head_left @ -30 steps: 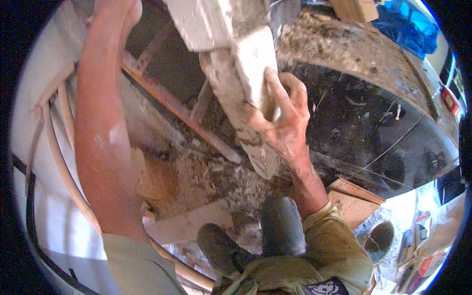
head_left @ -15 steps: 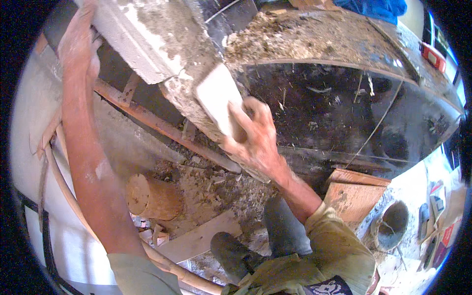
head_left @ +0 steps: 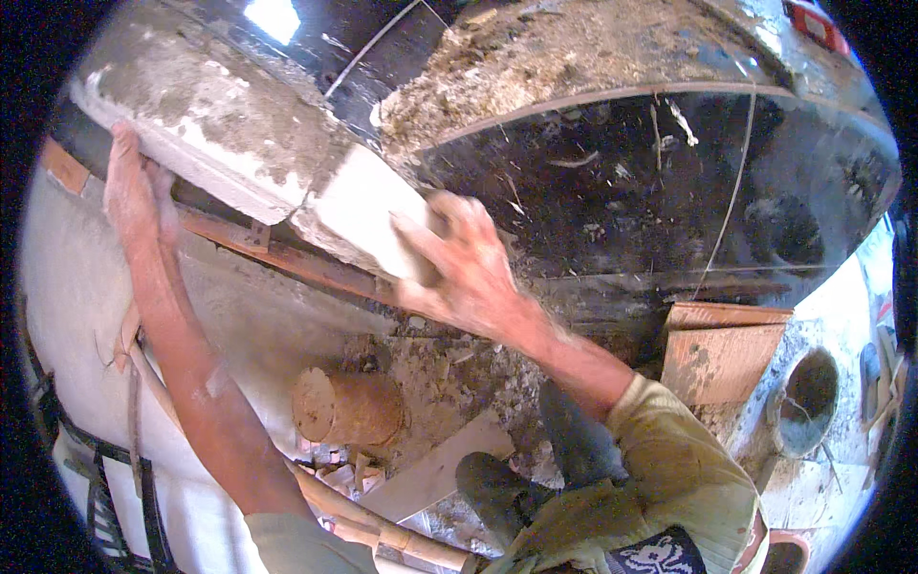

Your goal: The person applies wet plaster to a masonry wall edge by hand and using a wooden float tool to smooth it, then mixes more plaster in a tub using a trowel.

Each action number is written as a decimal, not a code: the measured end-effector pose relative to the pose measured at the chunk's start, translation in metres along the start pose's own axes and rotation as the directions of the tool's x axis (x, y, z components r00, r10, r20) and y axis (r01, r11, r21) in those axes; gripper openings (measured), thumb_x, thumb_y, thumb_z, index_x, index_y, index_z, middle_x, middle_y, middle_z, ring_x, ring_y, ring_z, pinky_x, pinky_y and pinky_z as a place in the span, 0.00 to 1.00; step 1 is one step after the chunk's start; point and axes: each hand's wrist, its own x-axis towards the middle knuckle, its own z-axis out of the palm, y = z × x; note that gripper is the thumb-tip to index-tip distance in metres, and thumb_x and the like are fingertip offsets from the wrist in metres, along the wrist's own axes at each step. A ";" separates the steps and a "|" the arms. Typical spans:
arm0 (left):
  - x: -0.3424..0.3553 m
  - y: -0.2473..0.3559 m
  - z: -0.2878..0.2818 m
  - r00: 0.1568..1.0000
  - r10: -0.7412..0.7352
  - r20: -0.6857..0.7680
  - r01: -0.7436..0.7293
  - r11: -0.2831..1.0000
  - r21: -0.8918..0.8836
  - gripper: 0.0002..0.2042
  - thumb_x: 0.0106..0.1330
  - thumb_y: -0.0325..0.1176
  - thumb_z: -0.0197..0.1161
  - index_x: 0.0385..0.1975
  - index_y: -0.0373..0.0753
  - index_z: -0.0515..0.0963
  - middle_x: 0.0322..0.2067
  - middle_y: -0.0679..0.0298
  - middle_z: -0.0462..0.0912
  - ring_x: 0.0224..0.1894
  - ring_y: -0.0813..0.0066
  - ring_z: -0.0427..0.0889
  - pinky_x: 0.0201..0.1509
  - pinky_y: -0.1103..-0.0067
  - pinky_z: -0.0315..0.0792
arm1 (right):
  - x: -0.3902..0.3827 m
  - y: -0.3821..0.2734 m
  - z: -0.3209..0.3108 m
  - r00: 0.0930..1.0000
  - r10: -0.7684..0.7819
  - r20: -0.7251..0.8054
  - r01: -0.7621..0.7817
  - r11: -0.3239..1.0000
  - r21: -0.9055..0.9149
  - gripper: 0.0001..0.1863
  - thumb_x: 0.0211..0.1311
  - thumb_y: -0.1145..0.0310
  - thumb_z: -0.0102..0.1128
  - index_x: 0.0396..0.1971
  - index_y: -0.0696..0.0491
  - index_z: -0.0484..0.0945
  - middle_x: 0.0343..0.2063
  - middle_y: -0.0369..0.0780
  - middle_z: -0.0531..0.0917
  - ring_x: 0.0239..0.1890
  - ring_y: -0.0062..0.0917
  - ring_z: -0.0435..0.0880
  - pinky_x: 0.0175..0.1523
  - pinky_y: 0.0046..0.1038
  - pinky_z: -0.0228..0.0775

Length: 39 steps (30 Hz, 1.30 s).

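A long plastered concrete beam [head_left: 206, 115] runs from the upper left toward the middle, with rough, mottled patches and a pale lower edge. My left hand [head_left: 136, 191] is curled on the beam's lower edge at the far left, gripping it. My right hand [head_left: 459, 263] holds a flat white rectangular block [head_left: 361, 196] against the beam's surface near its inner end, thumb and fingers around its side. To the right of that hand spreads a scratched dark stone slab [head_left: 650, 201] with pale smears and a thin line across it.
Rough debris lies on a ledge [head_left: 564, 48] above the slab. Below are a rusty cylinder [head_left: 349, 402], leaning boards [head_left: 722, 359], a dirty bucket [head_left: 803, 407] and my knees among rubble. A bamboo pole [head_left: 402, 536] and black bars [head_left: 110, 488] are at lower left.
The view has swung, so the beam lies more level and further left. My left hand now shows lower on its edge; my right hand with the white block appears further left.
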 end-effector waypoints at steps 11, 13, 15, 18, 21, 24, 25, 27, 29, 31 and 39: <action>-0.001 0.008 -0.007 0.999 0.037 0.018 -0.038 0.999 0.022 0.28 0.72 0.47 0.55 0.63 0.33 0.64 0.57 0.57 0.72 0.58 0.64 0.72 0.64 0.65 0.65 | -0.092 0.038 -0.009 0.974 0.176 0.139 -0.169 0.984 -0.059 0.38 0.39 0.57 0.71 0.58 0.44 0.74 0.51 0.49 0.67 0.52 0.45 0.68 0.56 0.47 0.65; 0.012 -0.007 -0.023 0.998 0.025 0.063 -0.024 1.000 -0.005 0.28 0.72 0.46 0.55 0.63 0.32 0.63 0.59 0.56 0.71 0.60 0.62 0.71 0.65 0.63 0.64 | -0.075 0.030 -0.001 0.992 0.092 0.083 -0.090 0.995 -0.030 0.39 0.39 0.57 0.71 0.58 0.43 0.74 0.51 0.49 0.67 0.52 0.45 0.68 0.55 0.47 0.65; 0.002 -0.007 -0.013 0.999 0.021 0.048 -0.022 1.000 0.004 0.28 0.72 0.46 0.55 0.64 0.32 0.63 0.59 0.56 0.71 0.61 0.62 0.71 0.65 0.62 0.64 | -0.037 0.019 -0.003 1.000 -0.012 0.025 0.012 1.000 -0.026 0.39 0.39 0.57 0.71 0.59 0.43 0.73 0.50 0.49 0.67 0.50 0.46 0.68 0.55 0.46 0.65; -0.006 -0.003 0.002 1.000 0.006 0.009 -0.007 0.999 0.036 0.26 0.74 0.46 0.51 0.63 0.32 0.64 0.59 0.56 0.71 0.58 0.65 0.72 0.64 0.69 0.66 | 0.004 0.000 -0.003 1.000 -0.013 0.009 0.014 0.998 -0.058 0.38 0.40 0.56 0.72 0.58 0.44 0.73 0.50 0.50 0.68 0.51 0.46 0.68 0.54 0.47 0.66; -0.011 0.017 -0.005 0.994 0.106 -0.011 -0.103 0.981 0.167 0.27 0.73 0.46 0.53 0.63 0.32 0.65 0.59 0.58 0.72 0.58 0.67 0.73 0.62 0.70 0.67 | -0.043 0.008 0.006 0.999 0.032 0.022 -0.032 0.999 -0.020 0.38 0.40 0.57 0.73 0.58 0.45 0.73 0.52 0.51 0.68 0.51 0.47 0.69 0.55 0.47 0.65; 0.001 0.002 -0.017 0.997 0.079 -0.003 -0.079 0.991 0.105 0.29 0.71 0.47 0.57 0.65 0.35 0.65 0.60 0.60 0.71 0.57 0.63 0.72 0.61 0.68 0.67 | -0.106 0.037 0.004 0.987 0.127 0.093 -0.122 0.991 -0.054 0.39 0.40 0.61 0.72 0.60 0.48 0.73 0.53 0.51 0.69 0.52 0.47 0.69 0.56 0.46 0.65; 0.000 0.000 -0.016 0.997 0.070 0.013 -0.071 0.995 0.076 0.29 0.70 0.48 0.58 0.65 0.36 0.64 0.60 0.60 0.71 0.58 0.62 0.72 0.63 0.67 0.65 | -0.114 0.039 0.001 0.985 0.138 0.100 -0.132 0.989 -0.069 0.38 0.39 0.65 0.71 0.58 0.51 0.74 0.52 0.50 0.70 0.51 0.45 0.71 0.54 0.44 0.68; -0.011 -0.001 -0.003 0.998 0.060 0.016 -0.061 0.998 0.019 0.30 0.70 0.48 0.58 0.66 0.37 0.64 0.61 0.60 0.70 0.59 0.61 0.71 0.64 0.66 0.63 | -0.115 0.050 -0.007 0.984 0.137 0.113 -0.125 0.986 -0.108 0.37 0.37 0.69 0.70 0.56 0.54 0.76 0.50 0.49 0.72 0.50 0.43 0.73 0.53 0.42 0.70; -0.032 0.020 0.021 0.998 0.027 -0.063 -0.019 0.992 0.123 0.18 0.70 0.38 0.55 0.56 0.37 0.76 0.49 0.57 0.81 0.49 0.64 0.79 0.53 0.71 0.72 | -0.103 0.050 -0.010 0.991 0.098 0.086 -0.096 0.995 -0.035 0.38 0.39 0.63 0.71 0.58 0.49 0.74 0.51 0.49 0.70 0.51 0.44 0.70 0.55 0.44 0.67; -0.038 0.017 0.017 0.992 0.092 -0.086 -0.080 0.988 0.133 0.19 0.71 0.39 0.55 0.56 0.37 0.75 0.50 0.57 0.81 0.49 0.64 0.79 0.54 0.69 0.71 | -0.061 0.028 -0.003 0.997 0.037 0.074 -0.035 0.999 -0.031 0.38 0.38 0.63 0.71 0.58 0.49 0.74 0.51 0.49 0.70 0.50 0.44 0.70 0.55 0.44 0.67; 0.017 0.039 -0.045 0.856 -0.502 0.127 0.507 0.765 -0.397 0.23 0.71 0.42 0.55 0.61 0.36 0.71 0.55 0.57 0.78 0.58 0.63 0.74 0.62 0.65 0.63 | -0.082 0.034 0.003 0.996 0.075 0.054 -0.070 0.994 -0.080 0.39 0.36 0.63 0.73 0.57 0.52 0.75 0.50 0.50 0.70 0.51 0.45 0.71 0.55 0.44 0.68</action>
